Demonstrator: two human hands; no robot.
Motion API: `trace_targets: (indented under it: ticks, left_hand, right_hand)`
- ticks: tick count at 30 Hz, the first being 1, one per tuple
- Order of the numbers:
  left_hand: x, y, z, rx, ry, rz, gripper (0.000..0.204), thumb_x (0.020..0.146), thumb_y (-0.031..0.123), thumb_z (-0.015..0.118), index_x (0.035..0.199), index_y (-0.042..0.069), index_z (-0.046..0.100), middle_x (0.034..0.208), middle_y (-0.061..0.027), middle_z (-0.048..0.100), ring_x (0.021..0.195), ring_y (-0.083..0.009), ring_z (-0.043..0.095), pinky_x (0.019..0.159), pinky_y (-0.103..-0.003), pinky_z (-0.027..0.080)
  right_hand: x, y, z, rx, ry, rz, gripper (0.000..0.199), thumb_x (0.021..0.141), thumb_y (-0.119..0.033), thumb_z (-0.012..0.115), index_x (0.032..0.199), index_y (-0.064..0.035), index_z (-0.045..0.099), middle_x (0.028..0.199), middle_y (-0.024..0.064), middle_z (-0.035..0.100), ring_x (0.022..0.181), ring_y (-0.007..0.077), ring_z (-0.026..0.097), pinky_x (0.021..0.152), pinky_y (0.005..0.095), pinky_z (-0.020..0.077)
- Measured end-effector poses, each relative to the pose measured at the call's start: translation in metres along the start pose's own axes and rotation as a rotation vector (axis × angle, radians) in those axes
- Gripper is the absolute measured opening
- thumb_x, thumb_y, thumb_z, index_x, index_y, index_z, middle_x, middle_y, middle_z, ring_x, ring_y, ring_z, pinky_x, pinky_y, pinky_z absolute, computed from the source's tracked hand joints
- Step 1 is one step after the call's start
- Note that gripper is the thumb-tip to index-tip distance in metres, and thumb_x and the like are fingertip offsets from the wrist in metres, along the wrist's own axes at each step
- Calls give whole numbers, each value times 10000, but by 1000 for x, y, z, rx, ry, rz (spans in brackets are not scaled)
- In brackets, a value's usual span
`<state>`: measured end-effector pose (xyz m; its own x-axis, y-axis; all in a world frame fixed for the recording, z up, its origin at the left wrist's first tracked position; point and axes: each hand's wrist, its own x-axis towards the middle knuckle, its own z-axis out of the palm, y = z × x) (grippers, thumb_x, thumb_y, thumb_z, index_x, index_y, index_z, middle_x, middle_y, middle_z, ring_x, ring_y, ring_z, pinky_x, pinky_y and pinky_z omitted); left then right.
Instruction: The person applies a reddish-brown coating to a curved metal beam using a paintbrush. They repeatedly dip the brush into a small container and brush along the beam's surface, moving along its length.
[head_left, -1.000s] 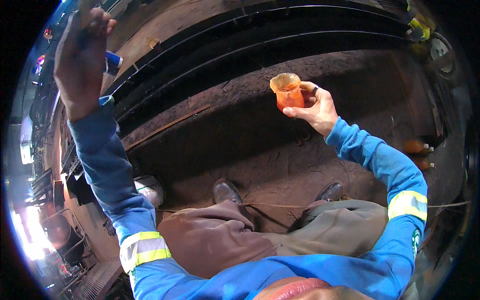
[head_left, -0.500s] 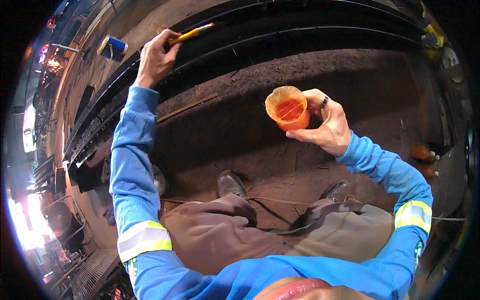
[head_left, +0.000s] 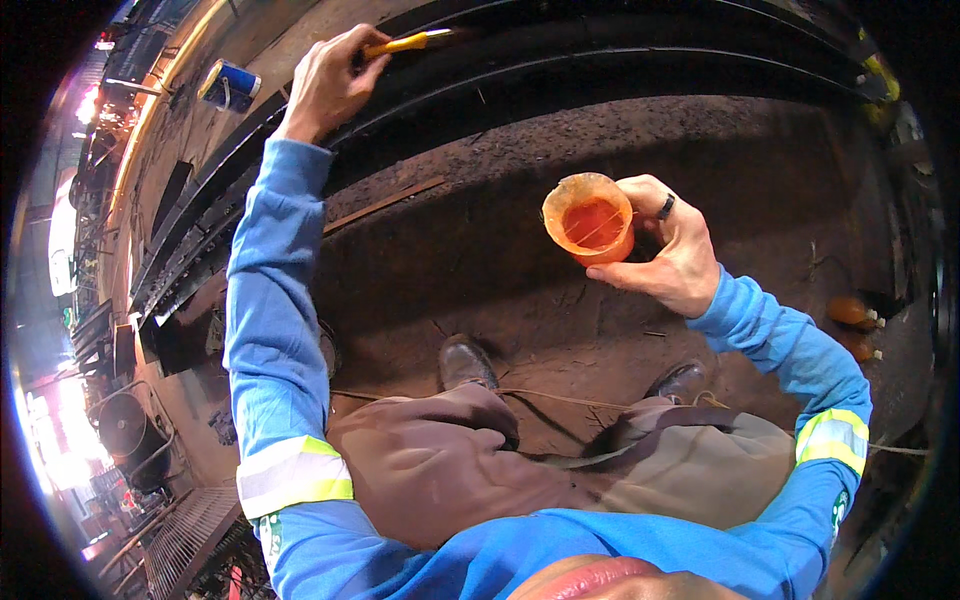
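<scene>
My left hand is closed around the yellow handle of a paintbrush, stretched out at the upper left. The brush's tip points right, over a long black steel beam; whether its bristles touch the metal I cannot tell. In front of me, at the right, my right hand grips a translucent plastic cup from its right side. The cup is tilted so that its mouth shows, with orange-red paint inside and thin strands across the opening.
A blue can with a wire handle stands beyond the beam at the upper left. Orange bottles lie on the dirt floor at the right. A cord runs across the floor by my boots. A wood strip lies near the beam.
My left hand with the paintbrush has moved a little right and farther away. The cup in my right hand has shifted slightly right. The whole view has moved a little too.
</scene>
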<state>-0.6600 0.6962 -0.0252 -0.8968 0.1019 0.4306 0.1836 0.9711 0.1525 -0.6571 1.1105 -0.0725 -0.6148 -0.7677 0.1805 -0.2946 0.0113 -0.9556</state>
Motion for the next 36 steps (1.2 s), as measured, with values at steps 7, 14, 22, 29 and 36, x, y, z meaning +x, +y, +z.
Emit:
trace_targets:
  ticks: [7, 14, 22, 29, 36]
  left_hand:
    - [17, 0, 5, -172, -13, -13, 220, 891, 163, 713, 1085, 65, 682, 972, -96, 719, 861, -178, 671, 762, -296, 533]
    - [-19, -26, -24, -152, -55, -147, 198, 892, 126, 680, 1064, 28, 680, 988, -84, 709, 930, -154, 634, 877, -277, 480]
    - [-13, -13, -24, -133, -10, -80, 190, 893, 110, 684, 1063, 27, 680, 1020, -86, 710, 950, -166, 649, 899, -281, 494]
    - [27, 1, 1, -336, -28, -43, 240, 933, 201, 676, 1107, 35, 687, 994, -59, 705, 937, -135, 640, 872, -264, 499]
    - [35, 3, 15, -233, -102, -100, 337, 959, 307, 630, 1114, 11, 674, 980, -92, 704, 898, -160, 633, 828, -293, 493]
  right_hand:
    - [6, 0, 1, 44, 10, 25, 591, 666, -123, 881, 1194, -56, 626, 1126, 56, 608, 1009, 156, 606, 844, 295, 484]
    - [7, 5, 1, -19, 4, -41, 595, 670, -129, 883, 1199, -52, 622, 1128, 57, 614, 1005, 154, 613, 839, 289, 485]
    - [6, 10, 0, -18, 4, 13, 594, 674, -138, 883, 1200, -52, 621, 1135, 61, 610, 1000, 150, 607, 830, 287, 491]
    - [7, 9, 2, -45, 9, -25, 600, 669, -119, 880, 1203, -44, 618, 1133, 63, 600, 1007, 158, 607, 835, 287, 489]
    - [7, 9, 3, 8, 2, 15, 602, 665, -116, 878, 1203, -41, 619, 1127, 67, 598, 1008, 169, 605, 839, 293, 487]
